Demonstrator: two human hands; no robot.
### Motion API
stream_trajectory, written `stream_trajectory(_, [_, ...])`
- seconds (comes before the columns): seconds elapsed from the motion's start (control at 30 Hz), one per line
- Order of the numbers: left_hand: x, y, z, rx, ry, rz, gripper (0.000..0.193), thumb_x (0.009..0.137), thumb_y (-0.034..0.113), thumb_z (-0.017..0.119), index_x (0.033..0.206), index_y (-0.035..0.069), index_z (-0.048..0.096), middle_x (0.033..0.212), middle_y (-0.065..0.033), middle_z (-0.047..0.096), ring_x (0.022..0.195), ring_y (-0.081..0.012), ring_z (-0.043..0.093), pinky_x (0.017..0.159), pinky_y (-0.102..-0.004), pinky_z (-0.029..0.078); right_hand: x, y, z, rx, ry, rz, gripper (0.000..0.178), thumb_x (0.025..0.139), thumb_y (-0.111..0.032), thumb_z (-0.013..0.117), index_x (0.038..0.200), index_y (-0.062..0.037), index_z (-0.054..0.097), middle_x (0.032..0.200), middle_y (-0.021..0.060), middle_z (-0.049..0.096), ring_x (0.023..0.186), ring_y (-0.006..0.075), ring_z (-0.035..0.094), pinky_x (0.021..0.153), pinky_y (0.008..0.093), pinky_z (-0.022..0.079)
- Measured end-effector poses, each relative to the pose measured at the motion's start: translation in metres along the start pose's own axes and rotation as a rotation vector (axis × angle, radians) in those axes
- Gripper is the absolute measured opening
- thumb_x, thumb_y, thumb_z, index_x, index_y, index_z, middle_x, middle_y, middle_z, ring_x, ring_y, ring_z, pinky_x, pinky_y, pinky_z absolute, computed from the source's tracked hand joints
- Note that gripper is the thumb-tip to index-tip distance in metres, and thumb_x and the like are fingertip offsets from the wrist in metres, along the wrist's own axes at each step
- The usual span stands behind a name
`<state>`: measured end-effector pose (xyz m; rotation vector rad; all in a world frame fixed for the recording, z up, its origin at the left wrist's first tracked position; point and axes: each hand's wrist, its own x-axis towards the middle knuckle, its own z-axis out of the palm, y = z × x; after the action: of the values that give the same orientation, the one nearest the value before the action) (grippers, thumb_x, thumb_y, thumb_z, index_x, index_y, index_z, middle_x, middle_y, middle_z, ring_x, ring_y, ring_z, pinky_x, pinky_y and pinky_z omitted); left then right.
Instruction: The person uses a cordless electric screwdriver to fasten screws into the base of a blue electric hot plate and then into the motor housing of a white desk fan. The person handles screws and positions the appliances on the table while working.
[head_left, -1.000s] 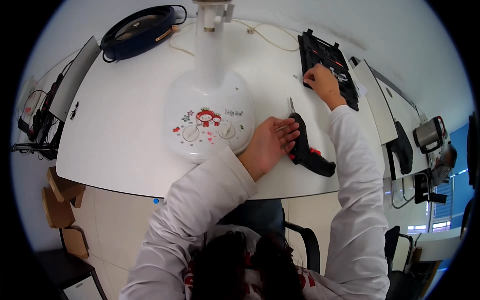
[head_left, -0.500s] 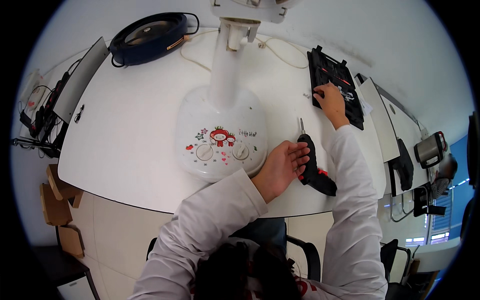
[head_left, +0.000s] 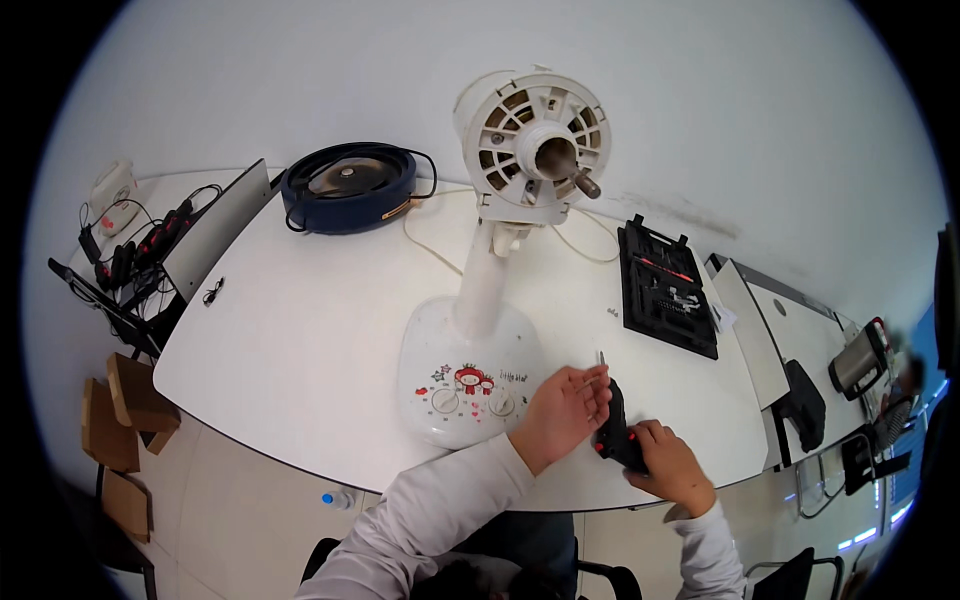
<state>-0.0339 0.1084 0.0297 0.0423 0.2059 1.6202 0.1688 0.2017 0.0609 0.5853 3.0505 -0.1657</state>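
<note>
A black cordless screwdriver (head_left: 615,425) with red details lies near the table's front edge, its thin bit pointing away from me. My right hand (head_left: 672,462) has its fingers around the grip end. Just left of the tool's front part is my left hand (head_left: 562,412), palm turned up and fingers curled in; whatever they hold, if anything, is too small to name. Left of that hand stands a white fan base (head_left: 462,415) with two knobs and a cartoon print. Its post carries a bare motor housing (head_left: 545,145) with a protruding shaft.
An open black tool case (head_left: 668,290) lies at the right, with tiny metal parts (head_left: 612,312) beside it. A round dark blue appliance (head_left: 350,190) stands at the back left. Cables and a divider panel (head_left: 215,235) are farther left. Cardboard boxes (head_left: 125,410) sit below the table.
My right hand has moved from the tool case down to the screwdriver's grip and closed on it. My left hand stays beside the tool. The view has tilted up, showing the fan's motor housing.
</note>
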Motion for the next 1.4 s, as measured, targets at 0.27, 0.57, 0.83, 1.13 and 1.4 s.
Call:
stream_trajectory(0.27, [-0.058,0.043,0.051,0.006,-0.121,0.124,0.028,0.089,0.018,0.043,0.11,0.003,0.054,0.098,-0.0047,0.058,0.093,-0.0187,0.053,0.085,-0.0332,0.041,0.017,-0.033,0.026,0.376,0.358,0.276,0.042,0.064,-0.013,0.071,0.1,-0.0019,0.054,0.086,0.0131,0.055,0.075,0.0296,0.056,0.065,0.037,0.048])
stream_trajectory(0.57, [-0.068,0.111,0.113,-0.059,-0.367,0.238,0.07,0.092,0.045,0.028,0.135,-0.008,0.024,0.136,-0.0211,0.04,0.129,-0.0332,0.036,0.107,-0.0454,0.027,0.013,-0.106,-0.064,1.436,0.636,-0.016,0.028,0.075,0.0,0.062,0.102,0.0033,0.056,0.079,0.0097,0.062,0.069,0.0128,0.058,0.064,0.0242,0.048])
stream_trajectory(0.83, [-0.058,0.109,0.117,-0.034,-0.455,0.209,0.079,0.09,0.053,0.03,0.139,-0.007,0.018,0.141,-0.0213,0.035,0.131,-0.0315,0.033,0.109,-0.0463,0.023,0.044,-0.129,-0.096,1.398,0.558,-0.083,0.036,0.075,0.004,0.06,0.11,0.0042,0.053,0.085,0.0102,0.062,0.075,0.0152,0.062,0.065,0.0264,0.05])
stream_trajectory(1.13, [-0.052,0.11,0.121,-0.157,-0.503,0.211,0.08,0.089,0.051,0.045,0.141,-0.004,0.016,0.144,-0.0196,0.029,0.134,-0.0317,0.028,0.11,-0.0455,0.022,0.045,-0.131,-0.094,1.388,0.6,-0.109,0.038,0.076,0.002,0.062,0.112,0.0035,0.052,0.087,0.0097,0.062,0.076,0.0156,0.061,0.066,0.0271,0.05])
stream_trajectory(1.4, [-0.049,0.108,0.123,-0.096,-0.434,0.252,0.079,0.089,0.057,0.046,0.137,-0.003,0.026,0.136,-0.0141,0.04,0.125,-0.0256,0.042,0.105,-0.0433,0.031,0.048,-0.128,-0.095,1.423,0.564,-0.123,0.036,0.076,0.001,0.062,0.111,0.0033,0.052,0.087,0.0094,0.062,0.077,0.0155,0.061,0.067,0.0279,0.05])
